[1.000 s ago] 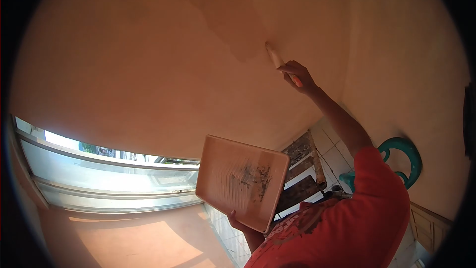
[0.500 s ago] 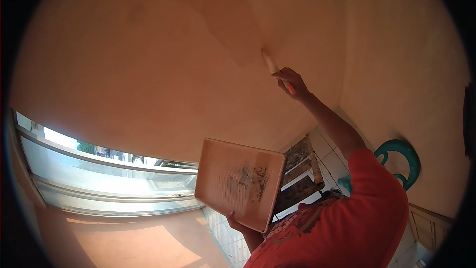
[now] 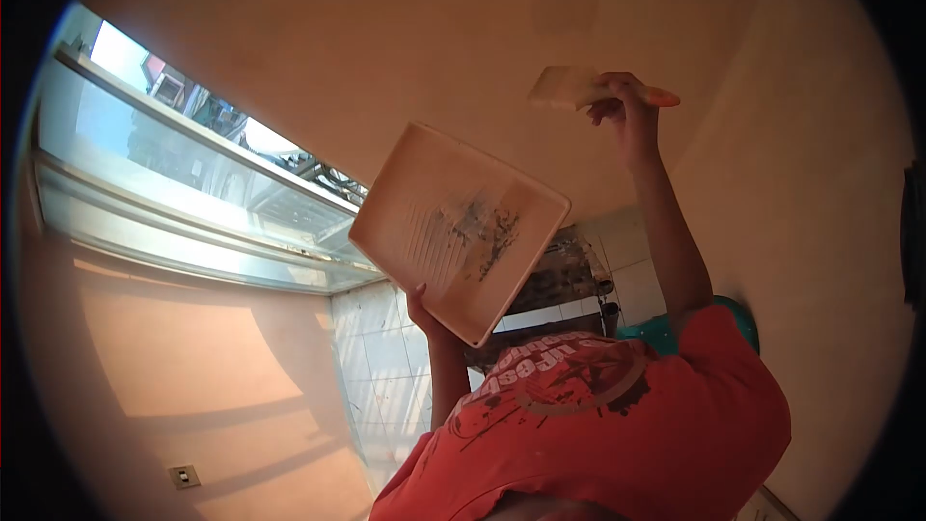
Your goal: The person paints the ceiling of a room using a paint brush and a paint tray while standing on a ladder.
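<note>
My right hand [image 3: 625, 108] is raised and closed around the handle of a wide paintbrush [image 3: 564, 87], whose pale bristles point left and whose orange handle end sticks out to the right. Behind the brush is the peach-coloured wall [image 3: 386, 48], with a darker patch near the top of the view. My left hand [image 3: 424, 314] grips the lower edge of a paint tray [image 3: 395, 183], thumb over the rim. The tray is tilted toward me; it has ribs, a peach coating and dark smudges in its middle.
A window with a pale frame [image 3: 207, 125] runs along the left. Beneath it, sunlight falls on a wall with a switch [image 3: 183, 477]. White tiles [image 3: 381, 357], a dark rack-like object [image 3: 555, 280] and a green plastic chair or stool [image 3: 738, 318] are lower down, partly behind me.
The paintbrush has come away from the wall's dark patch and turned, its bristles now pointing left. My view has swung, and the tray sits higher and more tilted.
</note>
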`<state>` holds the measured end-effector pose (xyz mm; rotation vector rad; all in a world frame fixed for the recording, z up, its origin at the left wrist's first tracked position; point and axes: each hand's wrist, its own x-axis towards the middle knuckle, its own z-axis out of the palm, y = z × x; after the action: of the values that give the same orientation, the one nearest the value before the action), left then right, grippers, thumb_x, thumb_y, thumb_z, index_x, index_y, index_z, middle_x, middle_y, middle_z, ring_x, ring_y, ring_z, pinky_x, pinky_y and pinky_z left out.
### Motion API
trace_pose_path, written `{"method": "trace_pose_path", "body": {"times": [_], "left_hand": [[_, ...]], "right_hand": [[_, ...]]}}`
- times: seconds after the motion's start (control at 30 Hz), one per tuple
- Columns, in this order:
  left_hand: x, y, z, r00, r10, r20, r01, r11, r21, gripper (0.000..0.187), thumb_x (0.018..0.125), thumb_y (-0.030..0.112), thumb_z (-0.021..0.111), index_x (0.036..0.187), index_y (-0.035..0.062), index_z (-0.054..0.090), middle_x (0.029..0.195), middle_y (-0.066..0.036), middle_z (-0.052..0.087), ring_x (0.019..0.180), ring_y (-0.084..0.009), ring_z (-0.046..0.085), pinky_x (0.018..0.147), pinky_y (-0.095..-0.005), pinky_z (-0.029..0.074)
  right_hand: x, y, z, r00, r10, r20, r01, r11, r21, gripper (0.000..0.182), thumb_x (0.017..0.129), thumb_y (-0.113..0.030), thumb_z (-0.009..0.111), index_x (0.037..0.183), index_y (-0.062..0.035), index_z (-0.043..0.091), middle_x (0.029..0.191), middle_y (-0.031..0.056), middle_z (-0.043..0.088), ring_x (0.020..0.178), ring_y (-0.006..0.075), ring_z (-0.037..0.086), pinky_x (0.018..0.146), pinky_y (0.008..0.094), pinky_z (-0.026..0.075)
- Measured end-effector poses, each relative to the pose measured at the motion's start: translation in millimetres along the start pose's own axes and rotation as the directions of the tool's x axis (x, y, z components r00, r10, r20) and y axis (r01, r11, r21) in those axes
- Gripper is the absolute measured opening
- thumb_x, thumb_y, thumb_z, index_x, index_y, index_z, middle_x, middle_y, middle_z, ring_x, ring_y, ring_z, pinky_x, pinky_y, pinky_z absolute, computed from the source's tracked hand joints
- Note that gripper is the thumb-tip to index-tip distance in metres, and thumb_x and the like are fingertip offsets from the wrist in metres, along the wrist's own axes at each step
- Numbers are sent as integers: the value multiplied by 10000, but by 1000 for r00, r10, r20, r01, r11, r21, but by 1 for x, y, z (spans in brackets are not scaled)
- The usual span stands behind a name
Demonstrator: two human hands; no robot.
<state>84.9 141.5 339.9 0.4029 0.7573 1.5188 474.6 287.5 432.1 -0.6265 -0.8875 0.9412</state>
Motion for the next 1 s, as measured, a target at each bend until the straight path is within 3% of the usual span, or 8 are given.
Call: {"method": "trace_pose_path", "body": {"times": [0.13,0.2,0.23,0.3,0.4,0.6,0.8,1.0], "left_hand": [[2,2,4,999,39,16,-39,999,-13,814,776,288,549,1489,11,273,1372,-244,461,1248,-402,512,1041,-512,457],[7,4,0,998,52,41,-51,998,-24,806,771,278,550,1484,17,278,1354,-238,466,1235,-395,518,1034,-508,461],[10,6,1,997,61,50,-61,998,-5,784,765,262,550,1466,22,294,1328,-229,472,1218,-385,525,1025,-502,467],[12,10,3,996,71,61,-71,997,1,762,758,246,550,1448,28,310,1302,-219,478,1202,-375,532,1016,-496,473],[13,12,6,989,118,86,-118,993,-4,715,749,212,542,1411,39,336,1269,-202,475,1177,-355,535,1007,-483,481],[6,13,4,987,110,120,-113,993,16,742,767,235,537,1453,43,330,1308,-207,473,1231,-356,505,1028,-472,460],[20,1,-17,991,122,60,-123,992,3,718,768,240,550,1429,40,356,1308,-201,482,1211,-351,522,1015,-469,468],[21,0,-18,982,146,123,-147,989,-4,711,774,229,549,1427,21,360,1291,-211,505,1197,-360,542,1014,-471,478]], "right_hand": [[-26,-49,60,981,6,193,-10,1000,20,250,960,-211,612,1058,16,646,881,157,716,682,200,705,561,315,545],[-44,-65,83,943,179,280,-116,967,-229,284,945,-226,663,1074,27,654,860,142,724,706,179,710,553,297,527],[-54,-68,96,938,183,293,-113,964,-240,284,945,-226,663,1074,27,654,860,142,724,706,179,710,553,297,527],[-75,-73,122,871,414,265,-207,798,-567,283,928,-281,698,937,2,688,778,77,705,627,135,670,572,261,507],[-107,-49,126,812,501,299,-102,626,-773,335,907,-345,730,857,-15,700,734,60,696,605,121,645,562,269,474],[-143,-15,138,856,301,420,241,486,-840,447,856,-445,755,818,-6,678,638,94,624,600,216,627,602,367,470],[-162,4,144,840,309,446,319,385,-866,454,858,-459,741,820,-11,673,662,117,627,626,267,636,627,374,484],[-167,-15,149,873,252,417,288,424,-859,429,867,-438,741,829,-16,672,676,115,642,655,259,663,643,371,507]]}}
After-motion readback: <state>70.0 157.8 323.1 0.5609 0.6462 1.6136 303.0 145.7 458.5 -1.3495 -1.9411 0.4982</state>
